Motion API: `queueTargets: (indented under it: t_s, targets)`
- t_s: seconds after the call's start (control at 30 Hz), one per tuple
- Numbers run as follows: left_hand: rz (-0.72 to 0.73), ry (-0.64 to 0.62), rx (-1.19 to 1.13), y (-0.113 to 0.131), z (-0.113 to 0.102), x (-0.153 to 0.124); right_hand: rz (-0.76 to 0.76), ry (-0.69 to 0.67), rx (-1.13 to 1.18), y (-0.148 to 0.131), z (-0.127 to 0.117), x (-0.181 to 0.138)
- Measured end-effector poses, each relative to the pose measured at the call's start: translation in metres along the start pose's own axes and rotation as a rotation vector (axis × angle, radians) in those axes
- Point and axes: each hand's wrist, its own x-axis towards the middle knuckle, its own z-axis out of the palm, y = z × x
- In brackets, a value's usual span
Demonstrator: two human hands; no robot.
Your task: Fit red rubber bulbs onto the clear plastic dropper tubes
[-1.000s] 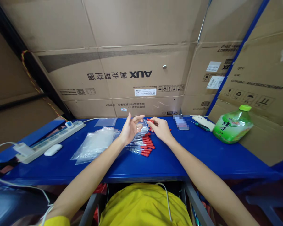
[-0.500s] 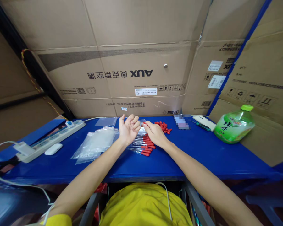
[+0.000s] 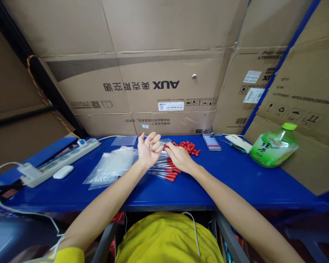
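1. The right hand pinches a red bulb between thumb and fingertips, above the far middle of the bench.
2. The left hand is just beside it on the left, palm up, fingers curled; whether it grips a tube, I cannot tell.
3. Done, by the look of it: a pile of clear droppers lies below the hands, red ends to the right.
4. Left over, it seems: loose red bulbs heaped to the far right of the pile, without visible tubes.
5. The clear bags, stacked at left, look flat and unfilled.
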Motion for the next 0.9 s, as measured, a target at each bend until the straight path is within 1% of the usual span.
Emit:
queueTargets:
  t_s: [0.43, 0.63, 0.9]
  targets:
    - [-0.016, 0.055, 0.086, -0.0015, -0.0004, 0.001, 0.001, 0.027, 0.098, -0.0032, -0.001, -0.0009]
    - [-0.022, 0.097, 0.112, -0.0026, -0.0005, 0.0013, 0.008, 0.039, -0.042, -0.0039, 0.0006, -0.0023]
    - [-0.067, 0.058, 0.161, -0.0014, 0.0005, 0.0007, 0.014, 0.019, -0.209, -0.0097, -0.0059, -0.0033]
